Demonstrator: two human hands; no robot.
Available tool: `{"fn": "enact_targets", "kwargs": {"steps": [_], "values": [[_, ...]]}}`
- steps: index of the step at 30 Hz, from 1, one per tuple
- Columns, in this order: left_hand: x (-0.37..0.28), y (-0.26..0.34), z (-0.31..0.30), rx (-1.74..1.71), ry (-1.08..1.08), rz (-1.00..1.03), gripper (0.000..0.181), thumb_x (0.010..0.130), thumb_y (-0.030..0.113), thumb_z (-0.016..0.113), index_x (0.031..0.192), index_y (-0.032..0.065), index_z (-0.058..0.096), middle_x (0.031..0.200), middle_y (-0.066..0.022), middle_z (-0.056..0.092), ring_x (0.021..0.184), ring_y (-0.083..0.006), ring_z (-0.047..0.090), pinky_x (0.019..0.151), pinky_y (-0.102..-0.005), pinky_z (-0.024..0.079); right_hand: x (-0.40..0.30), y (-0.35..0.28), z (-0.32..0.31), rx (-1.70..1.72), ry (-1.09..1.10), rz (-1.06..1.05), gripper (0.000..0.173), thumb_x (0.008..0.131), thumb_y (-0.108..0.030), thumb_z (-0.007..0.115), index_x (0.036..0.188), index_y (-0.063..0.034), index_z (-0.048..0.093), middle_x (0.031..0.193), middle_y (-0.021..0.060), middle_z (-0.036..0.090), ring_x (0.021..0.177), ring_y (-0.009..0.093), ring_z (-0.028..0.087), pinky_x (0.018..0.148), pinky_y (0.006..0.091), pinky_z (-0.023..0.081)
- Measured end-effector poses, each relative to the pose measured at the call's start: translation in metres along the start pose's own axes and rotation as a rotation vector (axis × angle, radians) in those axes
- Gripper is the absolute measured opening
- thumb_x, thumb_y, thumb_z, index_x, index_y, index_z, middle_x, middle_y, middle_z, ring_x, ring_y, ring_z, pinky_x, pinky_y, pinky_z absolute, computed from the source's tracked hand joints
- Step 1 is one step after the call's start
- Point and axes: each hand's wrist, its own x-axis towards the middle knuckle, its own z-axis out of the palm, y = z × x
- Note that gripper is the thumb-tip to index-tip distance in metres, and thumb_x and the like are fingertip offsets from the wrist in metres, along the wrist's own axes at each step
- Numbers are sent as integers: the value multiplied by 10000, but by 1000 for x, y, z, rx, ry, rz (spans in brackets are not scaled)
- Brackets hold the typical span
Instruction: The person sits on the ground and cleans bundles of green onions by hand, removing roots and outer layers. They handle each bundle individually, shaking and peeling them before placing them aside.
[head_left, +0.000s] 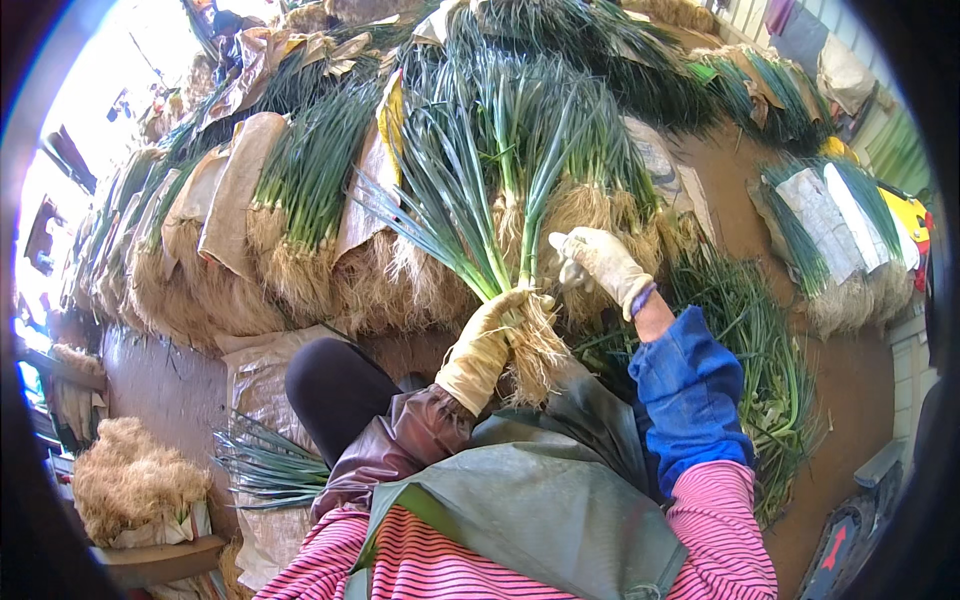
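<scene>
My left hand (487, 337), in a pale work glove, grips a bunch of green onions (480, 255) near the base. Their leaves fan upward and their stringy roots hang below the fist, above my lap. Just right of the bunch is my right hand (600, 266), gloved too, raised with its fingers curled; whether it pinches anything cannot be told. Beyond both hands lies a large heap of green onions (600, 142), roots towards me. A dark green apron (525, 495) covers my lap.
Burlap sacking (244, 195) wraps bundled onions at the left. Loose leaves and stalks (757, 390) lie on the floor to my right. A woven sack (262, 525) with several onions (274, 461) is at my left. More bundles (840, 232) stand far right, and a root bundle (139, 480) lower left.
</scene>
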Motion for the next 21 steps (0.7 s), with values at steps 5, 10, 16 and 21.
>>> {"fn": "enact_targets", "kwargs": {"steps": [5,10,16,21], "values": [[15,-7,-19,-22,-31,-58,330,845,201,633,1089,-15,582,996,-196,656,883,-306,653,799,-444,540,11,18,44,199,-127,52,376,862,-454,649,838,-79,648,704,-28,587,631,60,520,586,223,417],[17,-10,-21,-138,68,-5,281,837,156,621,1060,-11,589,945,-164,660,858,-301,653,792,-439,538,7,22,51,320,-82,10,332,897,-390,625,866,-60,634,727,-2,611,645,72,546,602,207,429],[9,-8,-11,-141,26,-6,292,815,138,646,1054,-27,610,902,-118,656,804,-235,647,741,-341,547,8,13,16,478,314,-107,374,950,-364,542,834,-23,645,719,65,667,624,100,613,587,240,494],[5,-9,-3,25,-11,-22,348,835,167,639,1109,-45,609,860,-127,659,758,-204,644,692,-311,538,16,9,-5,375,241,53,354,905,-388,609,862,-42,672,580,-18,561,462,59,450,450,201,360]]}}
